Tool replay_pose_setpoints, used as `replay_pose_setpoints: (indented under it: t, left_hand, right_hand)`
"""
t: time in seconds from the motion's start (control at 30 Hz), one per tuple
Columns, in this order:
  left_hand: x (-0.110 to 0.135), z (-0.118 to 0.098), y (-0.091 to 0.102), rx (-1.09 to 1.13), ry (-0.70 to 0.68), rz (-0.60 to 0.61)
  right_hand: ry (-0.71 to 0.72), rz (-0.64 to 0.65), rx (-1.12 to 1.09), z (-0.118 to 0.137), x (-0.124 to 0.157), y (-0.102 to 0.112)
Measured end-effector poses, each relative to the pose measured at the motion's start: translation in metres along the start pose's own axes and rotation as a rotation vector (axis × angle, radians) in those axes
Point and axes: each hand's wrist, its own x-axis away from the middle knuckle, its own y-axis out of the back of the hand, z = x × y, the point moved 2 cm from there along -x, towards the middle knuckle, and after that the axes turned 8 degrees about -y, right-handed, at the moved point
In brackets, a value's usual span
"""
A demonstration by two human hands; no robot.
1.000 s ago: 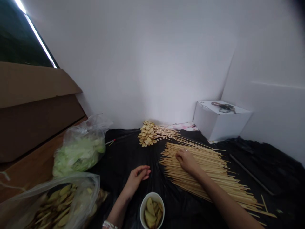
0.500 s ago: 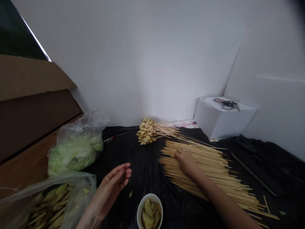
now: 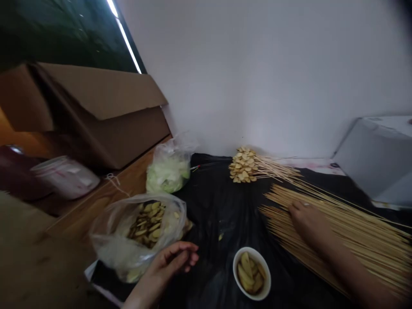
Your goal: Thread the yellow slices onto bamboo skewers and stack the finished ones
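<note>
The bamboo skewers (image 3: pixel 350 234) are kept flat and evenly fanned on the black plastic sheet (image 3: pixel 215 206) under the right hand's (image 3: pixel 309 225) relaxed, ungrasping fingers, while the left hand (image 3: pixel 170 262) is held empty and loosely curled beside the plastic bag of yellow slices (image 3: pixel 138 236).

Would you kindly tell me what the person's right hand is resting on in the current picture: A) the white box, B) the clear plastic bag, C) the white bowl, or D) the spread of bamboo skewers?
D. The right hand lies with its fingers on top of the spread of bamboo skewers.
</note>
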Motion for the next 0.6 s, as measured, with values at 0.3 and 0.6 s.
replay_pose_setpoints:
  t: [0.3, 0.6]
  left_hand:
    - [-0.015, -0.057, 0.102, -0.69, -0.175, -0.341]
    - [-0.079, -0.047, 0.14, -1.226, -0.149, -0.245]
  right_hand:
    - [-0.006, -0.008, 0.024, -0.005, 0.005, -0.007]
    - [-0.002, 0.0, -0.021, -0.012, 0.007, -0.018]
